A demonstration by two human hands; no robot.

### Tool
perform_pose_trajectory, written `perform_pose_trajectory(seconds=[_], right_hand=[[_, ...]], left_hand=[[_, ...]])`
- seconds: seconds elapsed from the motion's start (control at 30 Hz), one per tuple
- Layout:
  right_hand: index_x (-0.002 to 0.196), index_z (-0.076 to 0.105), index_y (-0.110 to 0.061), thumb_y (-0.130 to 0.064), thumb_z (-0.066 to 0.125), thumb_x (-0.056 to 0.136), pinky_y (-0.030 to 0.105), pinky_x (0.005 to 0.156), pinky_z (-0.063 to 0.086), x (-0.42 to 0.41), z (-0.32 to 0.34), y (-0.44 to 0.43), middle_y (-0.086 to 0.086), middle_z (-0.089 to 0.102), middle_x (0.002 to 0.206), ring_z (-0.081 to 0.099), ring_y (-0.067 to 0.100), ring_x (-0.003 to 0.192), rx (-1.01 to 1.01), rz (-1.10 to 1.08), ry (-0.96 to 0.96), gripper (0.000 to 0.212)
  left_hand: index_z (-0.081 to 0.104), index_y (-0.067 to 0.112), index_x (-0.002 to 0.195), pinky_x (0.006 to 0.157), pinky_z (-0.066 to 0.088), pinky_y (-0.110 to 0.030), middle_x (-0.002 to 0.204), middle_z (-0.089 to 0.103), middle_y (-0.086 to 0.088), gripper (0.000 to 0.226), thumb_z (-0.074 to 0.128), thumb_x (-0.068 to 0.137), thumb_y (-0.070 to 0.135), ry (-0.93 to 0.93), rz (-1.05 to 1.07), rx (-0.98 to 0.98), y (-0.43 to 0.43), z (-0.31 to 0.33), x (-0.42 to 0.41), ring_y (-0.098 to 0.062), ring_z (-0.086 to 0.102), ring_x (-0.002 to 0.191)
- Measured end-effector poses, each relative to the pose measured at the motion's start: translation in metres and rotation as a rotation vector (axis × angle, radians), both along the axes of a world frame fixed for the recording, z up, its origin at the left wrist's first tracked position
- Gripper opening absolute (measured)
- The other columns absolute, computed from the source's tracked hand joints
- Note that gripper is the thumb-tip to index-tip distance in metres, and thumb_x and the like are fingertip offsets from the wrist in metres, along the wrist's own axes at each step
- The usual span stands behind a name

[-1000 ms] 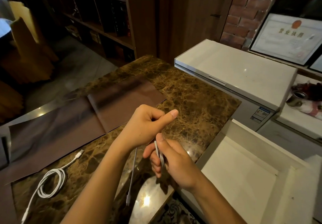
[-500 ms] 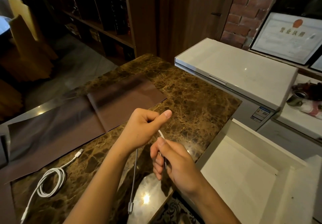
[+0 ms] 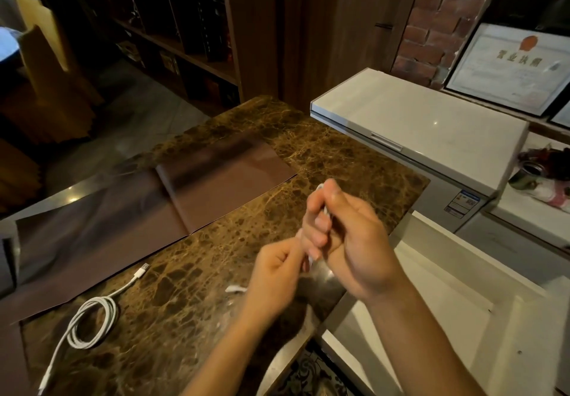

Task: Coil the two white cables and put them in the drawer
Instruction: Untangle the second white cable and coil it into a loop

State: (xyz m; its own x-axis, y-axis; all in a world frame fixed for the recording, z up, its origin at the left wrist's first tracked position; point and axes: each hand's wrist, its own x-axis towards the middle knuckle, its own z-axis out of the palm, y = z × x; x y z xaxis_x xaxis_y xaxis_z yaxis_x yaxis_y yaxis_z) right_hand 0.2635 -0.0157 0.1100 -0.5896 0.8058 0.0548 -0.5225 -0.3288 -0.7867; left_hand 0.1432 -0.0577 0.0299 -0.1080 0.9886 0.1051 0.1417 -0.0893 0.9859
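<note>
Both hands hold one white cable [image 3: 324, 210] above the brown marble counter [image 3: 333, 155]. My right hand [image 3: 348, 235] is closed around a bundle of it, with a white end sticking out above the thumb. My left hand [image 3: 274, 275] pinches the cable lower down, and a blurred plug end [image 3: 235, 288] swings just left of it. The second white cable [image 3: 92, 321] lies partly coiled on the counter at the lower left, both ends trailing out. The open white drawer [image 3: 462, 318] is at the lower right, below my right forearm.
A brown folded mat [image 3: 191, 192] covers the counter's left and middle. A white chest freezer [image 3: 413, 124] stands behind the counter, with a framed certificate [image 3: 512, 68] on the brick wall above. Dark shelves fill the back left. A can and clutter sit at the far right.
My right hand has risen up and to the right with the cable, my left hand has dropped below it, and the hanging plug end has swung up onto the counter side.
</note>
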Motion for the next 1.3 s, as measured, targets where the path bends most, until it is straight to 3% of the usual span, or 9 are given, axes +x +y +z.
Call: perform_pose_trajectory(seconds=[0.1,0.23,0.43,0.6,0.67,0.77,0.93,1.07,1.3], right_hand=[[0.083,0.065,-0.011,-0.034,0.05,0.097,0.024,0.049,0.041,0.002,0.001,0.015,-0.002,0.047,0.062,0.045,0.01,0.054,0.028,-0.087,-0.036,0.03],[0.08,0.068,-0.012,-0.032,0.049,0.098,0.025,0.049,0.041,0.005,-0.007,0.027,-0.001,0.046,0.062,0.044,0.01,0.054,0.084,-0.138,-0.131,0.032],[0.085,0.071,-0.011,-0.03,0.046,0.106,0.026,0.058,0.046,0.009,-0.035,0.025,-0.001,0.056,0.066,0.055,0.012,0.061,0.309,-0.105,-0.507,0.038],[0.069,0.071,-0.024,-0.019,0.042,0.101,0.03,0.054,0.047,-0.005,-0.057,0.0,-0.004,0.064,0.059,0.06,0.016,0.057,0.272,0.048,-0.696,0.043],[0.07,0.063,-0.011,-0.019,0.038,0.091,0.032,0.049,0.042,-0.008,-0.064,-0.009,0.004,0.059,0.055,0.054,0.019,0.05,0.219,0.072,-0.672,0.033],[0.076,0.058,-0.012,-0.03,0.038,0.095,0.031,0.051,0.041,-0.013,-0.07,-0.02,0.004,0.054,0.061,0.05,0.015,0.052,0.08,0.089,-0.568,0.033],[0.079,0.067,-0.012,-0.05,0.036,0.104,0.028,0.051,0.04,-0.018,-0.071,-0.032,-0.001,0.05,0.059,0.047,0.013,0.052,-0.007,0.131,-0.443,0.055],[0.077,0.065,-0.011,-0.052,0.038,0.103,0.024,0.047,0.037,-0.02,-0.066,-0.041,-0.003,0.043,0.057,0.04,0.01,0.047,-0.07,0.224,-0.363,0.055],[0.066,0.053,-0.014,-0.045,0.048,0.102,0.021,0.037,0.024,-0.013,-0.056,-0.044,-0.002,0.026,0.053,0.028,0.006,0.04,-0.17,0.355,-0.136,0.048]], left_hand=[[0.052,0.028,0.059,0.054,0.034,-0.015,0.052,0.048,0.012,0.047,0.047,0.106,0.024,0.125,0.017,0.001,-0.014,0.002,0.013,-0.002,0.041,0.048],[0.056,0.014,0.065,0.054,0.034,-0.015,0.053,0.047,0.014,0.045,0.047,0.105,0.033,0.285,-0.009,0.068,-0.026,0.019,0.019,-0.004,0.044,0.051],[0.057,0.022,0.061,0.049,0.032,-0.015,0.049,0.047,0.005,0.046,0.051,0.102,0.041,0.538,0.013,0.146,-0.021,0.039,-0.001,-0.01,0.047,0.046],[0.072,0.023,0.063,0.054,0.05,-0.021,0.05,0.062,0.009,0.052,0.048,0.102,0.048,0.611,0.077,0.16,-0.01,0.05,-0.013,-0.006,0.063,0.051],[0.069,0.02,0.057,0.057,0.053,-0.031,0.049,0.062,0.004,0.06,0.047,0.1,0.055,0.635,0.101,0.127,-0.003,0.051,-0.02,-0.011,0.063,0.051],[0.06,0.01,0.051,0.056,0.054,-0.041,0.046,0.059,-0.008,0.069,0.048,0.098,0.06,0.592,0.115,0.06,0.006,0.05,-0.029,-0.019,0.059,0.044],[0.05,0.012,0.042,0.044,0.036,-0.021,0.04,0.048,-0.012,0.069,0.053,0.095,0.055,0.535,0.104,0.052,0.012,0.053,-0.04,-0.01,0.04,0.035],[0.032,0.02,0.04,0.045,0.027,-0.021,0.037,0.027,0.007,0.069,0.057,0.096,0.05,0.496,0.046,0.061,0.019,0.047,-0.044,-0.008,0.025,0.038],[0.041,0.015,0.044,0.045,0.028,-0.017,0.04,0.033,0.01,0.06,0.051,0.097,0.041,0.052,-0.011,-0.011,0.015,0.035,-0.027,-0.006,0.026,0.041]])
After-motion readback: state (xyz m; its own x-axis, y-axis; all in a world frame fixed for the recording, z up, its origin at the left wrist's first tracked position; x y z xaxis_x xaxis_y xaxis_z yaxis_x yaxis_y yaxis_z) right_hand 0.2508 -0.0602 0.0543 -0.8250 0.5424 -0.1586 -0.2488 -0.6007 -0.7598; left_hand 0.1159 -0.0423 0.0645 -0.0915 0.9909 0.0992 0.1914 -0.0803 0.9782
